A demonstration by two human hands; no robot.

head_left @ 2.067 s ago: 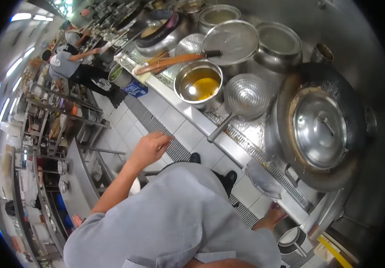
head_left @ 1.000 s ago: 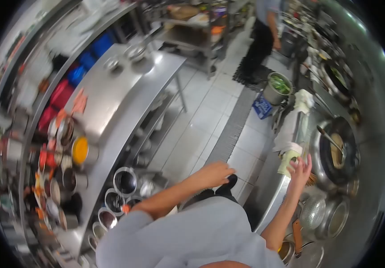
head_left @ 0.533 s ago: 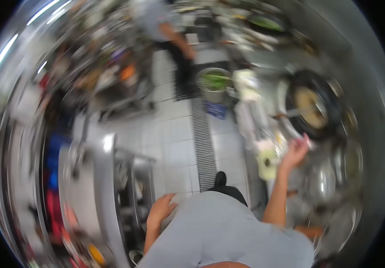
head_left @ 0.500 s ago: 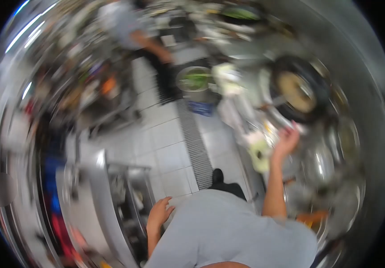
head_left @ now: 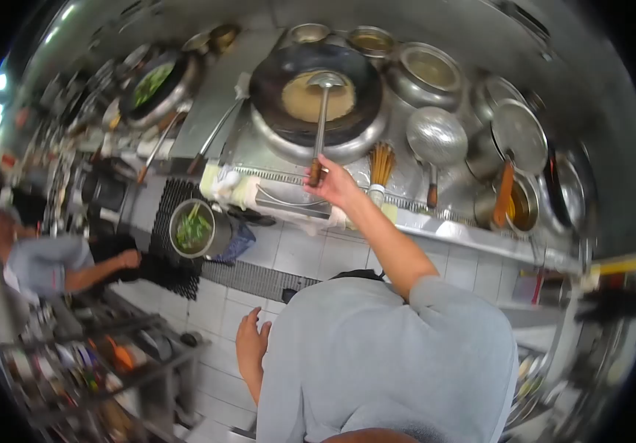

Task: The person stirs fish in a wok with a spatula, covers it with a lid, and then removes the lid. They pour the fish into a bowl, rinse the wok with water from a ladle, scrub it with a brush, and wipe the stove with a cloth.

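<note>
I had the right hand (head_left: 335, 184) closed around the wooden end of the ladle (head_left: 324, 122), whose scoop lay in the pale liquid (head_left: 301, 97) inside the wok (head_left: 265, 92) on the counter (head_left: 404, 181). I judged the step to be taking up the ladle; working it would have called for a firm grip and a level scoop. The left hand (head_left: 251, 343) hung low, fingers apart, nothing visible in it, its palm not clear to me. I couldn't tell how full the scoop was, and the wok's underside was hidden.
</note>
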